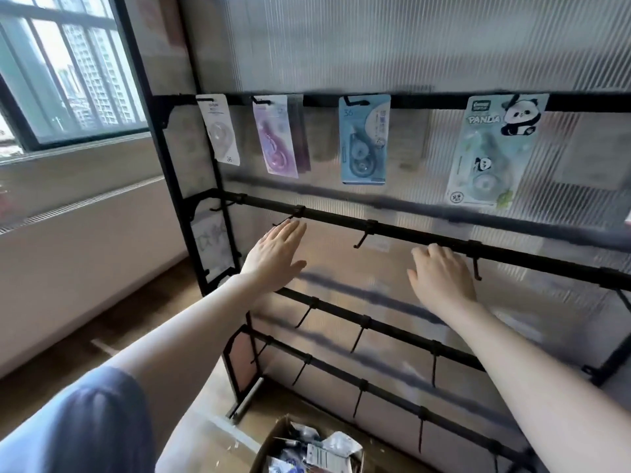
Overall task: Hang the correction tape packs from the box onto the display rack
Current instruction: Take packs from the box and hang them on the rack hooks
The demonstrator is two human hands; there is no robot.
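Ribbed translucent panel point(409, 46) backs the display rack point(426, 233); four correction tape packs point(363, 138) hang, more fill the box point(273, 438). Left hand point(276, 254) flat, right hand point(440, 274) loosely curled, both empty; bare hooks could snag fingers.

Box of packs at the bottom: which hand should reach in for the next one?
Probably the right hand. Both hands are empty and raised at the second rail, but the box lies below between the arms, slightly nearer the right forearm; the left hand stretches farther away, toward a hook.
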